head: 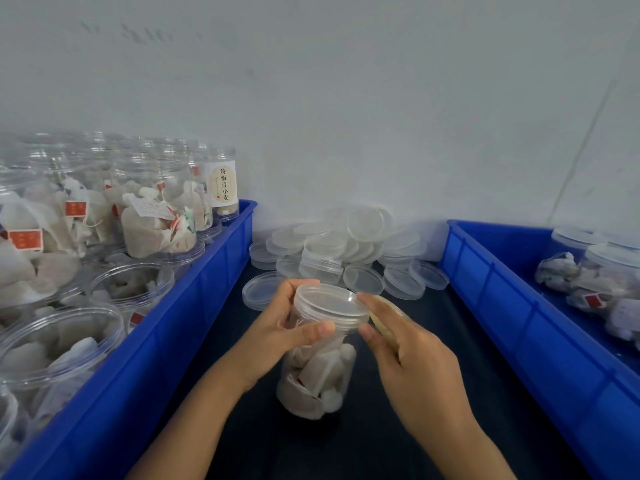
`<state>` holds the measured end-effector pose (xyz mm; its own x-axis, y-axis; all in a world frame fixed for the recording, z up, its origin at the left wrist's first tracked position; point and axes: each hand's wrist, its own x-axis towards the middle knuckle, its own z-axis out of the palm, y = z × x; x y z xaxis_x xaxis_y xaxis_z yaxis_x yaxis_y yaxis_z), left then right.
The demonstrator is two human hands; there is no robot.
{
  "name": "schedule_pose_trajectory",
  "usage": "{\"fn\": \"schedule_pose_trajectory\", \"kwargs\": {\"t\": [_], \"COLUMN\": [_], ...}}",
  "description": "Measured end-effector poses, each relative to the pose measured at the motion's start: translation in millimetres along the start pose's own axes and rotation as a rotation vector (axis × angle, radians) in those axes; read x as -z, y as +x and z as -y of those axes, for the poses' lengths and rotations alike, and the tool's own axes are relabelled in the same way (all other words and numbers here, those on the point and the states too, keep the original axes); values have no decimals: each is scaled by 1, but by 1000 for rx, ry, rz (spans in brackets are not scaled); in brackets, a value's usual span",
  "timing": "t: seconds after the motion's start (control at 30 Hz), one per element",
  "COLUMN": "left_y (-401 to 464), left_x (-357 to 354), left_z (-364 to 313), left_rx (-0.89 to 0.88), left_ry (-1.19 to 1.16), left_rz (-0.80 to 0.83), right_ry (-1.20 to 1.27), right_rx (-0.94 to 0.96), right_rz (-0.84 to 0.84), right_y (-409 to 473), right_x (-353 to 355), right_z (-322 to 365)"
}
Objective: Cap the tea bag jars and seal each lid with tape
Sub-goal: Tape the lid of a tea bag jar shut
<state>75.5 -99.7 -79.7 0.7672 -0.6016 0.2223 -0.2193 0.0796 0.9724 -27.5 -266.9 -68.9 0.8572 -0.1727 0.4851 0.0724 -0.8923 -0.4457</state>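
A clear jar (320,375) full of tea bags stands on the dark table, a clear lid (329,303) sitting on its mouth. My left hand (277,330) grips the jar just under the lid, thumb in front and fingers behind. My right hand (408,344) holds a roll of clear tape (384,315) against the lid's right side, fingertips touching the rim.
A heap of loose clear lids (346,251) lies at the back by the wall. A blue crate (194,306) on the left holds several uncapped jars of tea bags. A second blue crate (519,306) on the right holds capped jars (609,271).
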Motion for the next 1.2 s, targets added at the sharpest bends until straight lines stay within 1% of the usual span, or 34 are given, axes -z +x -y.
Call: {"fn": "schedule_pose_trajectory", "kwargs": {"t": [0.17, 0.3, 0.37, 0.47, 0.57, 0.63, 0.73, 0.87, 1.0, 1.2], "left_y": [-9, -11, -10, -8, -5, -3, -2, -1, -2, -2], "left_x": [2, -6, -16, -28, -31, -31, -28, -23, -15, -5], "left_z": [-4, -7, -3, 2, 4, 2, -4, -5, -4, -4], "left_rx": [-15, -22, -51, -116, -149, -162, -174, -165, -142, -89], "left_ry": [106, 146, 199, 311, 326, 311, 253, 195, 162, 37], "left_rz": [-24, -64, -129, -271, -364, -383, -384, -363, -284, -172], "right_ry": [-1, 57, 49, 61, 41, 46, 60, -2, -52, -197], "right_rx": [0, -9, -4, 3, 36, 65, 94, 106, 76, 114], "right_rz": [-11, 9, 22, 45, 45, 50, 61, 17, 49, 27], "right_y": [-2, -2, -2, -2, -2, -2, -1, -1, 0, 4], "right_x": [-4, -7, -8, -8, -6, -4, 0, 3, 6, 10], "right_z": [0, 3, 6, 6, 3, 2, 2, -2, -1, 3]}}
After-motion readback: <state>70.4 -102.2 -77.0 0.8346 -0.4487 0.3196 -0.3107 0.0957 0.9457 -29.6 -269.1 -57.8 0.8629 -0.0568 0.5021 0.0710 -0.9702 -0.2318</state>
